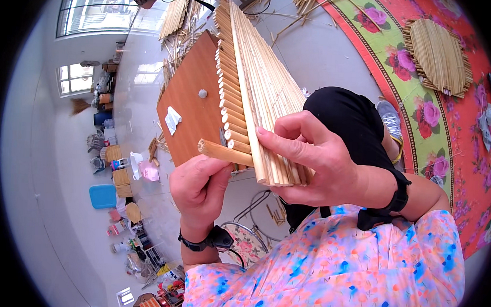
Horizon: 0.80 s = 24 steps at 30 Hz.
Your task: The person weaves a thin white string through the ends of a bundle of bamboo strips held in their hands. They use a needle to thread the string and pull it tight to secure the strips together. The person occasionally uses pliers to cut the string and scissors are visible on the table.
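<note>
A long panel of pale dried stalks [267,84] lies in front of me, its lengthwise stalks side by side. Along its left edge stick out the cut ends of a row of crosswise stalks [233,107]. My right hand [315,158] grips the near end, thumb and fingers on top and other fingers below. Between the thumb and curled fingers of my left hand [200,190] is a short thick stalk [224,151]. This stalk juts out at the panel's near left corner, with its inner end hidden at the panel.
A brown wooden board [190,105] with a crumpled white tissue [172,120] lies beyond the left hand. Loose stalks [177,21] are scattered at the back. On the right, an oval stalk mat [435,57] rests on a flowered cloth [362,49]. A flowered stool [245,240] stands below.
</note>
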### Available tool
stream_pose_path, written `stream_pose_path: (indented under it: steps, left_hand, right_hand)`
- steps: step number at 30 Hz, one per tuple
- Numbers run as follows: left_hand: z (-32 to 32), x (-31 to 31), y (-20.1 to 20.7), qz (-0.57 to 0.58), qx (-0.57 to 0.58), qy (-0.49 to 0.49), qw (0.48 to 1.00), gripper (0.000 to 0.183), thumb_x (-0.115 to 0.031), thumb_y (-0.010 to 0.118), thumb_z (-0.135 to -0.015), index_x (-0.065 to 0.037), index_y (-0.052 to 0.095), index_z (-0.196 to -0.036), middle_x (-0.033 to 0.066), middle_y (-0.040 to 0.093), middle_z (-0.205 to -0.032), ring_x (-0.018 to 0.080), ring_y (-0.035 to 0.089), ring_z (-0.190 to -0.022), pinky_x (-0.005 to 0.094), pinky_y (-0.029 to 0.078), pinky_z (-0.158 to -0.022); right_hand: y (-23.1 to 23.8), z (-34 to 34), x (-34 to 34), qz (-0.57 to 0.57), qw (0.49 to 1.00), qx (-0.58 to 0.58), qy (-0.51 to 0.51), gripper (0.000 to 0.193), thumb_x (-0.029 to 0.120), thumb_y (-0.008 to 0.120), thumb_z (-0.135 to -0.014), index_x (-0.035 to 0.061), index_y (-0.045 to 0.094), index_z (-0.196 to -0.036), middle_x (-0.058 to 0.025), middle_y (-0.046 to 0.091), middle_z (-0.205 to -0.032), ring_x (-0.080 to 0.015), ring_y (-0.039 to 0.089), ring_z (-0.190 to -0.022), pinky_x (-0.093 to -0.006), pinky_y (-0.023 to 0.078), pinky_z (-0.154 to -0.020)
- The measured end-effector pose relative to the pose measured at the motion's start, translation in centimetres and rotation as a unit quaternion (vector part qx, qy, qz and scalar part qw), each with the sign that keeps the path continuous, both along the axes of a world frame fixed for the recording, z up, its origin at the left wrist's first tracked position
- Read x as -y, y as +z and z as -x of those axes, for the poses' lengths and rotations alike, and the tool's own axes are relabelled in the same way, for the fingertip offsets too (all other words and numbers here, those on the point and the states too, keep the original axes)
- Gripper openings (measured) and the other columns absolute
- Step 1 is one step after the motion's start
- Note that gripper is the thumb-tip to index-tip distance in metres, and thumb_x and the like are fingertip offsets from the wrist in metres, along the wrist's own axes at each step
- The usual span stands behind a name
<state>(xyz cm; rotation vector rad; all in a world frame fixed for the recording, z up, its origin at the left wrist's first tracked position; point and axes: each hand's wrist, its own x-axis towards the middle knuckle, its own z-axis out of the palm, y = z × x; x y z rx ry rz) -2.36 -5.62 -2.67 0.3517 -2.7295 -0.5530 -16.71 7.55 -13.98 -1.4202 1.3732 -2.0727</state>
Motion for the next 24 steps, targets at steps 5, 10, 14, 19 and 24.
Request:
stream_pose_path:
  steps: [5, 10, 14, 19, 24]
  left_hand:
    - [-0.1, 0.2, 0.4, 0.047, 0.024, -0.012, 0.999, 0.012, 0.005, 0.069, -0.079, 0.001, 0.066, -0.089, 0.0102, 0.063, -0.071, 0.0217, 0.061, -0.060, 0.0274, 0.046, -0.054]
    - [-0.1, -0.6, 0.5, -0.023, 0.049, 0.043, 0.998, 0.009, 0.006, 0.066, -0.082, 0.003, 0.065, -0.090, 0.0092, 0.063, -0.072, 0.0175, 0.058, -0.058, 0.0253, 0.044, -0.054]
    - [-0.8, -1.2, 0.8, -0.108, 0.062, 0.113, 0.986, 0.008, 0.007, 0.063, -0.084, 0.005, 0.065, -0.091, 0.0087, 0.064, -0.075, 0.0141, 0.060, -0.064, 0.0237, 0.045, -0.057]
    - [-0.8, -1.1, -0.2, -0.110, 0.003, 0.090, 0.990, 0.006, 0.006, 0.064, -0.084, 0.005, 0.065, -0.090, 0.0095, 0.066, -0.076, 0.0142, 0.061, -0.067, 0.0237, 0.046, -0.059]
    - [-0.3, -0.7, -0.8, -0.085, -0.022, 0.057, 0.995, 0.007, 0.005, 0.066, -0.083, 0.004, 0.066, -0.090, 0.0112, 0.068, -0.080, 0.0159, 0.064, -0.069, 0.0247, 0.048, -0.062]
  right_hand:
    - [0.0, 0.1, 0.0, 0.000, 1.000, -0.011, 0.010, 0.068, 0.010, 0.079, -0.067, 0.0093, 0.057, -0.132, -0.0099, 0.052, -0.106, -0.0231, 0.058, -0.088, -0.0316, 0.053, -0.074]
    - [0.1, -0.5, 0.4, 0.012, 1.000, -0.005, -0.021, 0.074, 0.009, 0.077, -0.069, 0.0068, 0.050, -0.137, -0.0107, 0.051, -0.105, -0.0243, 0.057, -0.090, -0.0323, 0.051, -0.075]
    - [0.4, 0.2, 0.2, -0.017, 0.999, -0.040, 0.017, 0.075, 0.008, 0.077, -0.068, 0.0071, 0.050, -0.137, -0.0101, 0.051, -0.103, -0.0240, 0.056, -0.088, -0.0323, 0.051, -0.073]
    - [0.3, 0.4, 0.2, -0.011, 0.999, -0.035, 0.014, 0.074, 0.008, 0.078, -0.066, 0.0078, 0.053, -0.135, -0.0091, 0.050, -0.103, -0.0235, 0.056, -0.083, -0.0318, 0.052, -0.071]
    - [0.1, 0.4, 0.4, -0.002, 1.000, -0.022, 0.010, 0.073, 0.007, 0.077, -0.066, 0.0070, 0.053, -0.135, -0.0093, 0.049, -0.103, -0.0234, 0.056, -0.085, -0.0319, 0.052, -0.073]
